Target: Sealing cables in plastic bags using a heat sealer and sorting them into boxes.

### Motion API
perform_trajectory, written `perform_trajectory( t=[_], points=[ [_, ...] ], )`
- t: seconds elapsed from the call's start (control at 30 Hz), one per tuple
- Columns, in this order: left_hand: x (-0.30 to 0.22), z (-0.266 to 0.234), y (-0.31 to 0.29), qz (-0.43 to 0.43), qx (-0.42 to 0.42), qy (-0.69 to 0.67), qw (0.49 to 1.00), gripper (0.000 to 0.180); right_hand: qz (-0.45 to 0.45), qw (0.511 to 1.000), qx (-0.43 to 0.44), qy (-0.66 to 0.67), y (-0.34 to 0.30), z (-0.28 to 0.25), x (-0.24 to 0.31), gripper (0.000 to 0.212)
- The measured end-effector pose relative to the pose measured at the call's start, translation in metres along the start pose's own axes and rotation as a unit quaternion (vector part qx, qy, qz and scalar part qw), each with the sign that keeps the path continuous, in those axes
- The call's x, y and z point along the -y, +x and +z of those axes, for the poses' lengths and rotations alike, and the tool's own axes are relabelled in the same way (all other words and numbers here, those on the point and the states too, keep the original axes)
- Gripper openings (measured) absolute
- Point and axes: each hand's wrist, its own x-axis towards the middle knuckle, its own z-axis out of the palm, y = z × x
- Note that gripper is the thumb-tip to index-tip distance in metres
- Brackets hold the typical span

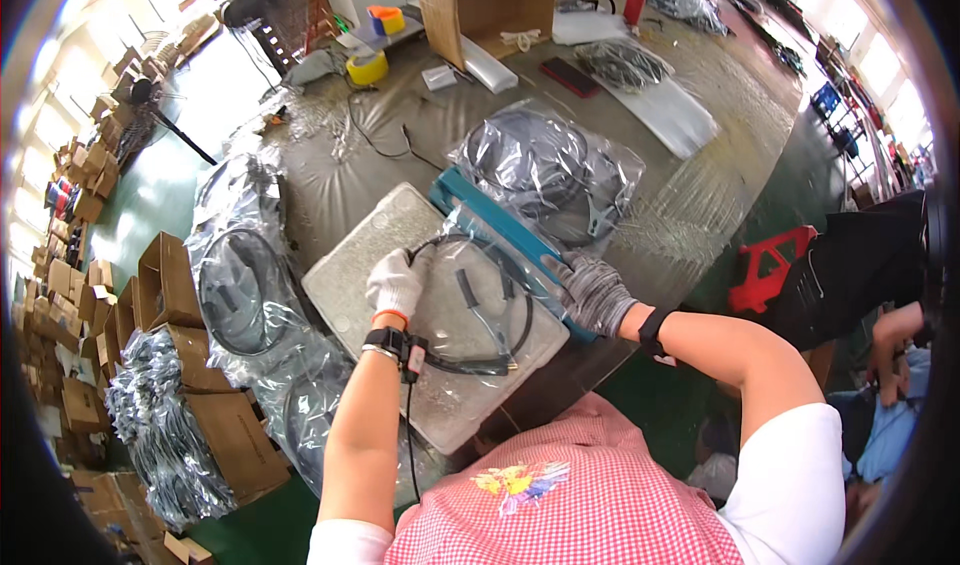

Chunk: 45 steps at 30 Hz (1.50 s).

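Observation:
My left hand [393, 284], in a white knit glove, is closed at the edge of a bagged black cable [527, 327]. A clamp and a dark handle [466, 288] show on the cable through the clear plastic. The bagged cable lies on a pale, rough foam slab [357, 254]. Along the slab's far right edge stretches a long teal bag sealer [500, 227], beside the mouth end of the bag. My right hand [592, 293], in a grey glove, has its fingers around the sealer's near right end. What its fingertips press on is hidden.
Beyond the sealer lies another bagged coiled cable [545, 165]. Several more bagged cables [240, 290] are piled on the left. Yellow tape [367, 67], an open carton [500, 10] and flat clear bags [665, 115] sit farther back. A co-worker's hand [890, 350] shows at far right.

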Motion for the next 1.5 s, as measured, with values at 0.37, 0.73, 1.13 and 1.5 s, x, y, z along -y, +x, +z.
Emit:
perform_trajectory(
  t=[0.37,0.73,1.13,1.5],
  points=[
    [-0.014,0.031,0.008,-0.022,-0.104,0.062,0.992,0.056,-0.022,0.997,-0.055,0.056,0.005,0.006,-0.014,0.046],
    [0.006,0.019,-0.019,-0.115,0.003,-0.215,0.97,0.038,0.225,0.861,-0.198,0.411,0.017,0.037,-0.057,0.043],
    [0.078,-0.074,-0.234,-0.151,-0.245,-0.547,0.786,0.03,0.227,0.945,-0.161,0.172,-0.104,0.11,-0.137,0.029],
    [0.333,-0.04,-0.251,-0.425,-0.235,-0.377,0.789,0.055,0.341,0.905,-0.152,0.205,-0.134,0.121,-0.102,0.026]
  ],
)
